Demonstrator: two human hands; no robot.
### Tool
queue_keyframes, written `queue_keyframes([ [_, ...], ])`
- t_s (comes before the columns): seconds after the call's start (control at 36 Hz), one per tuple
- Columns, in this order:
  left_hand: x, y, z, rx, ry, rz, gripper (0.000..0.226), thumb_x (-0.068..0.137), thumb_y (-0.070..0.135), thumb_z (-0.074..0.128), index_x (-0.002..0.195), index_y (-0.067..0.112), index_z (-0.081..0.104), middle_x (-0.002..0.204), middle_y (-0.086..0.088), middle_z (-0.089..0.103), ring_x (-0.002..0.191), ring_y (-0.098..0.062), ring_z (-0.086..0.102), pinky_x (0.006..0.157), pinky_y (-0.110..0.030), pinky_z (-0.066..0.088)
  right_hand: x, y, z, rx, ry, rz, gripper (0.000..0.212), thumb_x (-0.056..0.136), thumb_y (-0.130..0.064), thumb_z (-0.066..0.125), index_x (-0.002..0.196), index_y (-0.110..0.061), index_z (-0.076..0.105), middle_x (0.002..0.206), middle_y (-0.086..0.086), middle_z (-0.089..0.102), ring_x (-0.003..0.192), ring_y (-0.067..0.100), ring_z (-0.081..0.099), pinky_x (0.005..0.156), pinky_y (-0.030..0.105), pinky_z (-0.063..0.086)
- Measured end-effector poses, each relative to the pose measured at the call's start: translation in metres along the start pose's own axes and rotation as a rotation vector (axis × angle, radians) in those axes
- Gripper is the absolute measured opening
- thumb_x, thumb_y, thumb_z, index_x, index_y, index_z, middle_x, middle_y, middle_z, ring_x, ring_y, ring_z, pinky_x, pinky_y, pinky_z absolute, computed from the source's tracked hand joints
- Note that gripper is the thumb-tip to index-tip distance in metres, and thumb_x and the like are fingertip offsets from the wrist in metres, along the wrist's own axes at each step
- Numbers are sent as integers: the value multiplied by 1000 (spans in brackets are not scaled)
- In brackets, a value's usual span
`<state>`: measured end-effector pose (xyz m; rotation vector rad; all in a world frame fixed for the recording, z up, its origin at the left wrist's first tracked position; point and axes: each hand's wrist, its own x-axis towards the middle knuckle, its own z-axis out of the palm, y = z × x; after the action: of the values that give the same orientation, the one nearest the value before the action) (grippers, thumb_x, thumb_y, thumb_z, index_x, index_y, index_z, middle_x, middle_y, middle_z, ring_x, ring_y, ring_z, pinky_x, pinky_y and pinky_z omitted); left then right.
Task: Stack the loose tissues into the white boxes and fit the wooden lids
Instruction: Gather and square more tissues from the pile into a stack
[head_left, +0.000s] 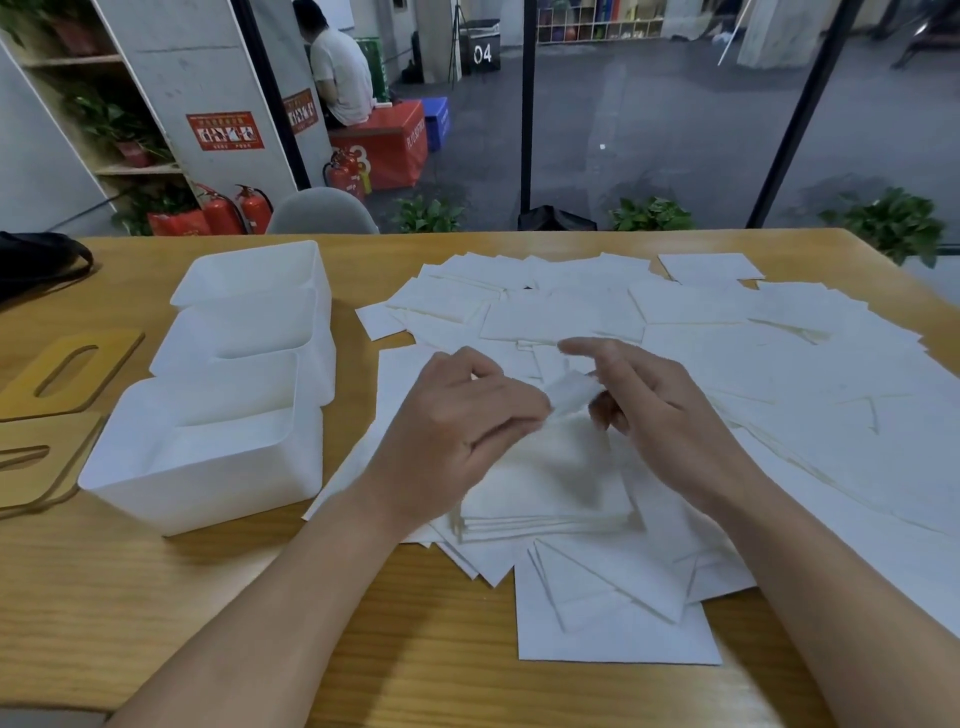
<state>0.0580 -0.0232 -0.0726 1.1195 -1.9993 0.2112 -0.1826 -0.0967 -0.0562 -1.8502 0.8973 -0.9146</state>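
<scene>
A blurred tissue (571, 391) is pinched between the left hand (467, 421) and the right hand (649, 410), just above a neat stack (550, 488) of tissues near the table's (156, 597) front edge. The left fingers are curled round the tissue's left end; the right thumb and curled fingers hold its right end, while the right forefinger is stretched out. Loose tissues (701, 332) are spread behind and to the right of the stack, some overlapping. Three white boxes (228, 395) are lined up left of the stack, touching one another, all open. Two wooden lids (62, 374) lie flat left of the boxes. Whether the boxes hold tissues cannot be told.
</scene>
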Motion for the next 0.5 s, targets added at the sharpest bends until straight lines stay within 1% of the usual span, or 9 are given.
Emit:
queue_keyframes([
  [0.11,0,6,4,-48,-60,40,11,107,24,76,114,21,84,122,20,78,110,-17,61,94,-43,45,-2,-2,1,21,-21,52,56,105,-78,41,110,-43,84,113,-23,79,109,-7,69,92,28,46],
  [0.14,-1,6,5,-73,-72,18,13,107,25,76,117,22,83,124,20,77,114,-16,61,97,-43,46,-2,-2,1,14,-9,46,49,106,-73,46,108,-42,84,110,-14,81,106,1,72,90,30,48],
  [0.19,-3,5,5,-162,-85,-103,19,109,28,73,126,23,80,129,20,74,124,-18,61,105,-42,47,-1,-2,1,-5,19,12,27,107,-53,62,105,-38,85,96,10,79,86,33,69,73,37,47],
  [0.22,-4,3,4,-202,-95,-180,23,111,30,68,132,25,76,133,21,72,131,-19,60,109,-40,47,-1,-1,0,4,33,-6,17,107,-41,68,104,-37,85,94,11,78,83,38,67,70,38,48],
  [0.28,-5,-1,1,-223,-126,-312,33,115,38,58,146,30,67,144,23,64,145,-17,52,117,-37,45,-1,-1,-2,63,54,-31,13,104,-25,75,105,-34,85,100,0,82,84,27,75,70,34,55],
  [0.36,-7,-7,1,-242,-187,-467,48,114,58,47,161,45,47,157,30,50,154,-5,39,121,-32,38,-2,-3,-3,176,46,-51,16,100,-14,79,108,-27,85,104,-1,82,88,20,78,70,25,58],
  [0.42,-8,-10,2,-298,-184,-542,54,110,68,47,161,51,41,149,29,56,145,-3,48,113,-27,41,-2,-3,-3,215,50,-73,16,98,-11,81,108,-23,84,102,2,81,85,22,76,68,26,57],
  [0.47,-7,-13,1,-344,-122,-576,49,108,65,55,154,51,50,115,20,68,113,-9,64,96,-25,48,-2,-4,-3,223,73,-82,15,97,-9,82,108,-20,83,99,2,80,81,22,74,66,27,57],
  [0.5,-6,-14,-1,-378,-90,-581,43,108,59,61,150,50,55,92,15,65,91,-11,63,85,-25,49,-2,-4,-4,223,81,-81,15,96,-9,83,108,-20,83,99,2,80,81,21,74,65,27,57],
])
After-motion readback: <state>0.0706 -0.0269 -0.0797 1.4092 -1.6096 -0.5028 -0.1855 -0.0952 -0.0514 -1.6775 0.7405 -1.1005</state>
